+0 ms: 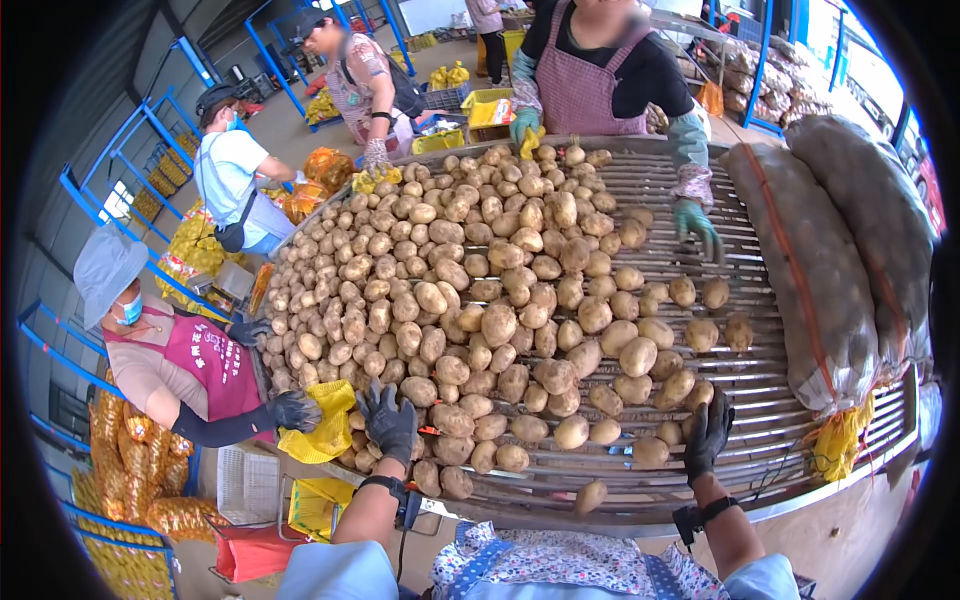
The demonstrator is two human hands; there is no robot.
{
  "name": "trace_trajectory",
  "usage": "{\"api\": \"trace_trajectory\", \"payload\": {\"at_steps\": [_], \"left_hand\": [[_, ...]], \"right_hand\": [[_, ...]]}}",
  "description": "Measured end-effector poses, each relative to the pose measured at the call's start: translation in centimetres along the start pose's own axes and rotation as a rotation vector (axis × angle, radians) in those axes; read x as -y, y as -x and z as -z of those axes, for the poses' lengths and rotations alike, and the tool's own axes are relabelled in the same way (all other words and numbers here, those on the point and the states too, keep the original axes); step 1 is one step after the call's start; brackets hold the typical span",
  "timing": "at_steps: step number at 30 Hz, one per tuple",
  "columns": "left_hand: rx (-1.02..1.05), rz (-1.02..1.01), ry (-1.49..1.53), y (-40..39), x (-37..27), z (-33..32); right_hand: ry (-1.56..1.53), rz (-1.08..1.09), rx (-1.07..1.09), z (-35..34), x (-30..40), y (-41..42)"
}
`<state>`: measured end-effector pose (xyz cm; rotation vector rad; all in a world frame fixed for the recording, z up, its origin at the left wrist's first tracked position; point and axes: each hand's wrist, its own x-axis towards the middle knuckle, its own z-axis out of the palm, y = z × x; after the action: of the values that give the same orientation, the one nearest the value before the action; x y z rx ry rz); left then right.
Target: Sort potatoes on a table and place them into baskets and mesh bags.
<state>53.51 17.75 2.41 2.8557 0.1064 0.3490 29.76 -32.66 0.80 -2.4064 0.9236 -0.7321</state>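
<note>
Many potatoes lie heaped on a slatted metal sorting table in front of me. My left hand, in a dark work glove, rests palm down with fingers apart at the near left of the heap, touching potatoes. My right hand, gloved the same way, is against the near right edge of the potatoes, beside a few loose ones; whether it grips any cannot be told. A single potato lies near the table's front edge between my hands. Left of my left hand is a yellow mesh bag, held by a co-worker's gloved hand.
Two long filled mesh sacks lie on the table at the right. Across the table a co-worker in green gloves reaches over the slats; other co-workers stand at the left. A yellow crate, a white crate and a red container are at lower left.
</note>
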Motion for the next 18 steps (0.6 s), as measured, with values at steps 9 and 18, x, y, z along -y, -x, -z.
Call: {"api": "trace_trajectory", "payload": {"at_steps": [9,18], "left_hand": [[-0.006,-0.01,-0.034,-0.31,1.15,-0.65],[0.015,-0.032,-0.062,-0.48,0.79,-0.49]], "right_hand": [[-0.023,0.064,-0.041,0.11,1.07,-0.8],[-0.005,0.024,-0.037,0.18,0.79,-0.72]]}}
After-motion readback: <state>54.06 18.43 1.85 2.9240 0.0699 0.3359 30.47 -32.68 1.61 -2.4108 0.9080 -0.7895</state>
